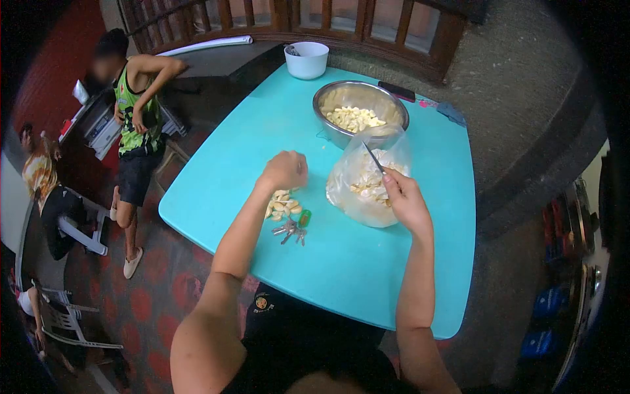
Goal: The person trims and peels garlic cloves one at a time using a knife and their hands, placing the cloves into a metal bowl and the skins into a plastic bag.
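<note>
My right hand is closed round the handle of a small knife, its blade pointing up and left over a clear plastic bag of pale peelings. Over a small pile of unpeeled garlic cloves hovers my left hand, blurred, with its fingers curled; whatever they may hold cannot be made out. A bunch of keys with a green tag lies just below the pile. Behind the bag, a steel bowl holds peeled cloves.
On the turquoise table stand a white bowl at the far edge, a dark phone-like object and a dark cloth. A person stands at the left; others sit farther left.
</note>
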The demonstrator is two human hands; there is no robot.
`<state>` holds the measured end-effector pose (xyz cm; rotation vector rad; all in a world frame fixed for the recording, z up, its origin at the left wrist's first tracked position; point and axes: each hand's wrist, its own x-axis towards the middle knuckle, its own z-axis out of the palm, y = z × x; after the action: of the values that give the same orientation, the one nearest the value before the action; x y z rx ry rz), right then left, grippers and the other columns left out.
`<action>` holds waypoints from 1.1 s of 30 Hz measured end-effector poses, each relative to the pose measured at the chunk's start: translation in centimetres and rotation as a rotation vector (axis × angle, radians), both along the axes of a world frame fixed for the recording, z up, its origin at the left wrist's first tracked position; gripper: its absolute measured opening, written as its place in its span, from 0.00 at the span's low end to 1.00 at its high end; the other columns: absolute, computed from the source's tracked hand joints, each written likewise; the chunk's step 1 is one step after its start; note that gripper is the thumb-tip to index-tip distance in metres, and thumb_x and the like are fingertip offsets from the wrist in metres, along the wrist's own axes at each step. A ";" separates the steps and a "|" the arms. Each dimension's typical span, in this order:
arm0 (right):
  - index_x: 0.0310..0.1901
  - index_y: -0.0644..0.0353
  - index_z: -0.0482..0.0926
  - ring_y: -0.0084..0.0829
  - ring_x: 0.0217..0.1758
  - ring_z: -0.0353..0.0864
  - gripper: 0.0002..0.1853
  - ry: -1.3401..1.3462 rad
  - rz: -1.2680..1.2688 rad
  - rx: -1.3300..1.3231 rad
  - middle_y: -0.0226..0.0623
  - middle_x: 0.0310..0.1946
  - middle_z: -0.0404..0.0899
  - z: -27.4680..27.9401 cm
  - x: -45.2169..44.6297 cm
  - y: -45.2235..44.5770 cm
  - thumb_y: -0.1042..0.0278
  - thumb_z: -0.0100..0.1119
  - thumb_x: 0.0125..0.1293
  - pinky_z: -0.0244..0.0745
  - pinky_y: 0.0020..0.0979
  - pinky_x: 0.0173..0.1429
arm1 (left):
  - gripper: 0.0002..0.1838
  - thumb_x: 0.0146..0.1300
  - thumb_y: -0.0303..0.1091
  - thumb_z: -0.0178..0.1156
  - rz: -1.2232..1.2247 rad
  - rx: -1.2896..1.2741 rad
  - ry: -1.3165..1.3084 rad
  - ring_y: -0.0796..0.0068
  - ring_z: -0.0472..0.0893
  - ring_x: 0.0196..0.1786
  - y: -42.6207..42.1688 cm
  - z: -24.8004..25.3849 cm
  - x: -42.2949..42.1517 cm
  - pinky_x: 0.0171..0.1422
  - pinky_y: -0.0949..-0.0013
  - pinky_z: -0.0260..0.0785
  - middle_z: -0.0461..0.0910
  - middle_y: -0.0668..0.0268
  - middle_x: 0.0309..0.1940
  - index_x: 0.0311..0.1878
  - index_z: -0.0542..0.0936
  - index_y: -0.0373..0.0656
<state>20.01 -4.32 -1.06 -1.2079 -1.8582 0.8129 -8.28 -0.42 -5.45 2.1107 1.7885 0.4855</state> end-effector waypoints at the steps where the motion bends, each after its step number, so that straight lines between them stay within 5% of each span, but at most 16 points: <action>1: 0.51 0.68 0.75 0.33 0.33 0.77 0.18 0.009 0.005 -0.004 0.45 0.29 0.79 -0.1 0.0 0.0 0.63 0.47 0.69 0.70 0.33 0.42 | 0.08 0.44 0.30 0.63 -0.008 0.035 -0.114 0.70 0.82 0.34 -0.2 1.7 0.4 0.38 0.68 0.73 0.82 0.61 0.31 0.30 0.81 0.40; 4: 0.55 0.66 0.73 0.15 0.21 0.57 0.18 0.080 0.042 -0.059 0.21 0.18 0.61 -1.2 0.1 0.7 0.64 0.44 0.72 0.57 0.23 0.26 | 0.08 0.50 0.27 0.60 -0.117 0.159 -0.469 0.73 0.82 0.33 -0.7 5.1 2.4 0.36 0.72 0.73 0.81 0.61 0.34 0.35 0.80 0.36; 8: 0.58 0.63 0.71 0.14 0.20 0.57 0.18 0.210 0.022 -0.082 0.20 0.17 0.59 -1.0 -0.1 0.8 0.64 0.43 0.72 0.55 0.21 0.24 | 0.09 0.58 0.26 0.57 -0.293 -0.037 -1.152 0.72 0.82 0.33 -1.4 7.5 7.3 0.35 0.74 0.73 0.81 0.63 0.36 0.41 0.78 0.33; 12: 0.62 0.60 0.67 0.13 0.21 0.57 0.20 0.436 0.054 -0.183 0.20 0.19 0.61 1.6 -0.5 -1.0 0.66 0.45 0.71 0.54 0.19 0.24 | 0.08 0.62 0.25 0.54 -0.265 -0.062 -1.322 0.73 0.83 0.35 -0.6 6.4 10.5 0.37 0.74 0.74 0.80 0.62 0.36 0.42 0.77 0.32; 16: 0.66 0.57 0.61 0.11 0.21 0.57 0.23 0.466 0.082 -0.153 0.19 0.20 0.61 1.5 -0.5 -0.8 0.67 0.45 0.71 0.54 0.17 0.24 | 0.08 0.63 0.26 0.55 -0.239 -0.092 -1.379 0.74 0.82 0.34 0.2 5.7 11.3 0.39 0.73 0.75 0.80 0.63 0.36 0.42 0.77 0.32; 33: 0.62 0.59 0.67 0.11 0.31 0.64 0.20 0.465 0.068 -0.041 0.24 0.30 0.72 1.0 -1.3 -0.5 0.74 0.48 0.68 0.60 0.17 0.35 | 0.10 0.53 0.24 0.66 -0.259 -0.071 -1.443 0.77 0.81 0.32 0.5 5.1 11.0 0.38 0.76 0.75 0.82 0.60 0.31 0.38 0.78 0.30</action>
<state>18.73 -4.80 -0.07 -0.8882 -1.5111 1.0707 2.73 0.07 -0.31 1.1850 0.6432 1.3424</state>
